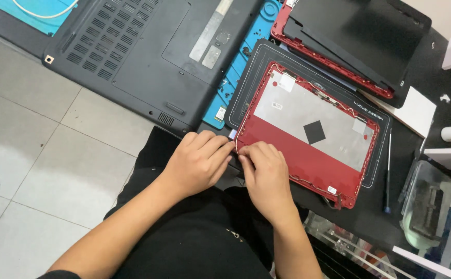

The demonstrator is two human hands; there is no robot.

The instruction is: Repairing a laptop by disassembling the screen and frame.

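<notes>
Red laptop lid on black mat, both hands at its corner

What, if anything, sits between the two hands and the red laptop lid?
Nothing visible. The left hand and right hand both pinch at the near corner edge of the red laptop lid, fingertips touching it directly.

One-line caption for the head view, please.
Both hands, left and right, pinch the near corner of a red plastic laptop lid shell.

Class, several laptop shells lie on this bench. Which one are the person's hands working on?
The red lid shell with the silver panel and black square, on the dark mat. Both the left hand and right hand pinch its near corner; the others lie untouched.
</notes>
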